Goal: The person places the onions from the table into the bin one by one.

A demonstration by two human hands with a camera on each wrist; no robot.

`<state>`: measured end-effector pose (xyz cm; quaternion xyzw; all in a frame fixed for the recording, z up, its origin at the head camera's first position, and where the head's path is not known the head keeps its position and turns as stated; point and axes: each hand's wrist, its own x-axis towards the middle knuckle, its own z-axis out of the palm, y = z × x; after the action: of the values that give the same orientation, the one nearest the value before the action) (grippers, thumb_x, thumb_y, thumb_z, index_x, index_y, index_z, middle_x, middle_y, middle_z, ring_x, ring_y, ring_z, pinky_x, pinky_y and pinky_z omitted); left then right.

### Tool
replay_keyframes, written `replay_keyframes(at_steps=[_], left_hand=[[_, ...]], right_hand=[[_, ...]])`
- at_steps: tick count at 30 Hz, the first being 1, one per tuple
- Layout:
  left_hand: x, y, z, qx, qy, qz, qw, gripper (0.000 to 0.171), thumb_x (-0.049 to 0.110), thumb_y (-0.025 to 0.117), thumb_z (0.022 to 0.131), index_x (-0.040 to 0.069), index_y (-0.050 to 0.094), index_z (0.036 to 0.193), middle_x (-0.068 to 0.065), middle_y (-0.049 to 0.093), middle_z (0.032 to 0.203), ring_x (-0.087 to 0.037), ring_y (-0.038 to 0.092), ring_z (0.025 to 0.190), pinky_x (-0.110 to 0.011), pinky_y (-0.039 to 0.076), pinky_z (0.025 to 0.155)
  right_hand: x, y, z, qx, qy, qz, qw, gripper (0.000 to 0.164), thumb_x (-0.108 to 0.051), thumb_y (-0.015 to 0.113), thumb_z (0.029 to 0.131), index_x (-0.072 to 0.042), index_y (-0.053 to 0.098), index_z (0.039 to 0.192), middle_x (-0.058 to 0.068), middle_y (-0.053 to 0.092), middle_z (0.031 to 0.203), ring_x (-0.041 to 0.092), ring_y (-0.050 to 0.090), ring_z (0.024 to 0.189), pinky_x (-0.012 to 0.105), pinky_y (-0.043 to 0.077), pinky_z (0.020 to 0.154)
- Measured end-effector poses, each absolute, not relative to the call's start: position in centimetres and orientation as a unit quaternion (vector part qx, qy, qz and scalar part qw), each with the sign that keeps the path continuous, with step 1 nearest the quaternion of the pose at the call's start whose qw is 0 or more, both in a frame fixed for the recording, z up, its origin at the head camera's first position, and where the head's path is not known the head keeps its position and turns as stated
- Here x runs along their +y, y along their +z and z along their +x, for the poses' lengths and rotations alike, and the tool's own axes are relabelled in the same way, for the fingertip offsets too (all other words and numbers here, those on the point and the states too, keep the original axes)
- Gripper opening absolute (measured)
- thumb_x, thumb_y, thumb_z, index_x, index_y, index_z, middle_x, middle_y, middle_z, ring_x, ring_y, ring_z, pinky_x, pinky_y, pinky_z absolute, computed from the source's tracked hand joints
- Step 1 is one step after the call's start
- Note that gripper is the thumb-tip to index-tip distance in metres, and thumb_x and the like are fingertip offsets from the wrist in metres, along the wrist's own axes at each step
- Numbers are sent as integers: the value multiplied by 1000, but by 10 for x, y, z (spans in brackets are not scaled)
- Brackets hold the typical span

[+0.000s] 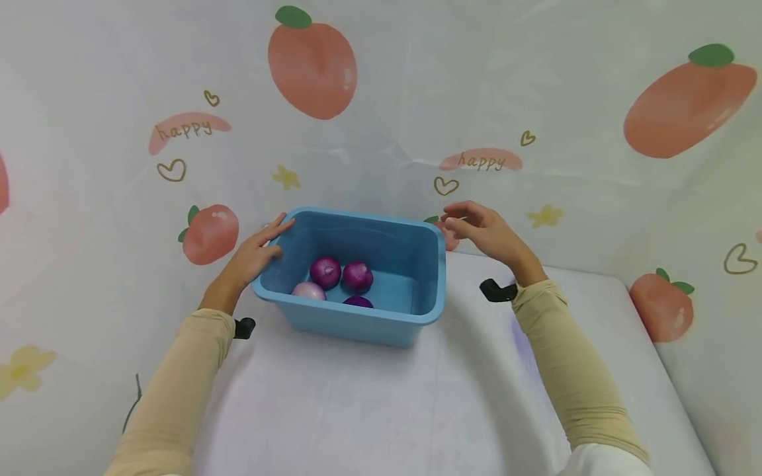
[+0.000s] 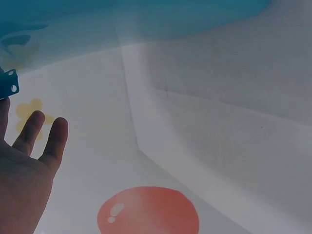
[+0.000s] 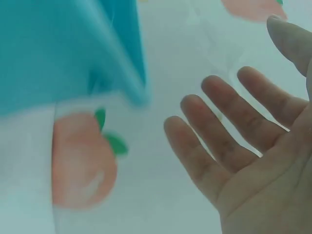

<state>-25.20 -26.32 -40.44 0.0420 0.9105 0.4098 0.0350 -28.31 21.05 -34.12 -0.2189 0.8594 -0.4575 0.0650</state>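
Note:
A blue plastic bin (image 1: 351, 324) stands on the white-covered table, with several red onions (image 1: 357, 277) inside. One paler onion (image 1: 309, 291) lies near the front left; the front wall partly hides it. My left hand (image 1: 253, 254) is at the bin's left end, fingers on the rim and thumb near its inner side. In the left wrist view, two of its fingers (image 2: 57, 139) are extended and apart from the bin. My right hand (image 1: 485, 231) is raised beyond the bin's right end, apart from it and holding nothing. Its fingers are spread in the right wrist view.
The white cloth table surface (image 1: 369, 410) extends in front of the bin and to its right. Behind rises a white backdrop (image 1: 381, 119) printed with fruit, hearts and flowers. A black wrist mount (image 1: 497, 291) sticks out from the right sleeve.

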Motion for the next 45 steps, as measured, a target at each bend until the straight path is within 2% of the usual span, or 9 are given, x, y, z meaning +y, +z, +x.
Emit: replay_keyframes(at_steps=[8, 11, 17, 20, 23, 26, 28, 34, 45], left_hand=[[-265, -402, -252, 911, 408, 42, 39, 67, 18, 45, 97, 42, 33, 158, 17, 13, 171, -34, 3, 162, -75, 24, 118], [-264, -400, -251, 912, 407, 41, 39, 66, 18, 45, 97, 42, 33, 158, 18, 13, 171, -35, 5, 162, -74, 25, 118], [-264, -396, -248, 913, 403, 42, 41, 66, 19, 43, 98, 41, 31, 159, 17, 11, 172, -35, 3, 162, -75, 22, 118], [-264, -396, -247, 913, 404, 42, 42, 66, 18, 43, 98, 41, 32, 159, 17, 11, 172, -35, 2, 162, -76, 21, 119], [-264, -396, -248, 911, 407, 44, 42, 66, 17, 43, 98, 40, 32, 159, 16, 11, 172, -35, 2, 162, -76, 20, 119], [-265, -397, -248, 910, 411, 46, 40, 67, 17, 43, 97, 40, 32, 159, 17, 11, 172, -34, 2, 162, -76, 20, 119], [-265, -398, -249, 908, 414, 46, 38, 67, 16, 43, 97, 40, 32, 159, 18, 12, 172, -34, 3, 162, -75, 21, 119], [-263, -400, -250, 906, 418, 48, 36, 67, 16, 44, 97, 39, 33, 159, 16, 12, 172, -34, 4, 162, -75, 22, 119], [-261, -402, -250, 906, 418, 42, 41, 67, 17, 45, 97, 41, 33, 158, 17, 12, 172, -35, 6, 162, -76, 24, 118]], right_hand=[[263, -364, -265, 877, -455, -155, 22, 47, -36, 57, 103, -11, 54, 143, 13, 60, 143, -6, 62, 107, 14, 50, 96], [283, -375, -262, 880, -453, -140, 1, 47, -33, 58, 103, -9, 54, 143, 13, 59, 141, -13, 55, 110, 7, 45, 93], [322, -398, -263, 881, -466, -59, -50, 54, -35, 63, 100, -4, 53, 143, -19, 60, 124, -15, 51, 109, 4, 41, 88], [335, -412, -263, 882, -465, -23, -74, 58, -36, 64, 99, -1, 51, 144, -16, 60, 124, 0, 56, 118, 9, 44, 94], [343, -427, -264, 884, -460, 7, -88, 64, -40, 63, 99, 1, 49, 145, 7, 60, 138, 24, 53, 135, 28, 46, 111], [347, -444, -266, 879, -466, 39, -93, 71, -42, 64, 98, 2, 44, 150, 23, 48, 153, 39, 40, 147, 51, 37, 121], [349, -455, -266, 877, -469, 62, -89, 77, -42, 66, 96, 1, 39, 153, 25, 41, 159, 42, 33, 151, 57, 29, 123], [353, -483, -264, 887, -444, 95, -84, 87, -31, 73, 91, 1, 28, 159, 28, 30, 164, 49, 24, 153, 60, 22, 126], [351, -503, -263, 901, -416, 120, -36, 96, -27, 76, 87, 0, 22, 161, 39, 30, 157, 56, 31, 143, 64, 30, 119]])
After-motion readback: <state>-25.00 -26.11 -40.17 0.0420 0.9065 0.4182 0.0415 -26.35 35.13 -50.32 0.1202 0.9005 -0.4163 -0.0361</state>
